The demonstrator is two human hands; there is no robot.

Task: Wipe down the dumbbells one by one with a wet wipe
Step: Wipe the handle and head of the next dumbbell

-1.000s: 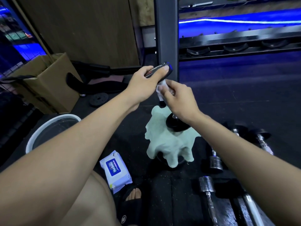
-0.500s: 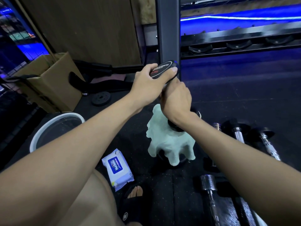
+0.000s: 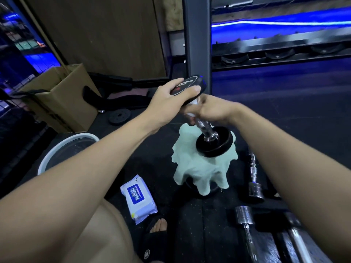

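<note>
Dark rubber floor (image 3: 284,103), wooden wall panel (image 3: 98,31), grey upright post (image 3: 196,35), blue strip light (image 3: 281,22) above rack.

The wet wipe pack (image 3: 139,198) on the floor carries a blue label with white lettering, but the letters are too small and skewed to read. The top plate of the dumbbell (image 3: 188,84) bears a line of pale script and a red mark, both illegible from here.
</note>
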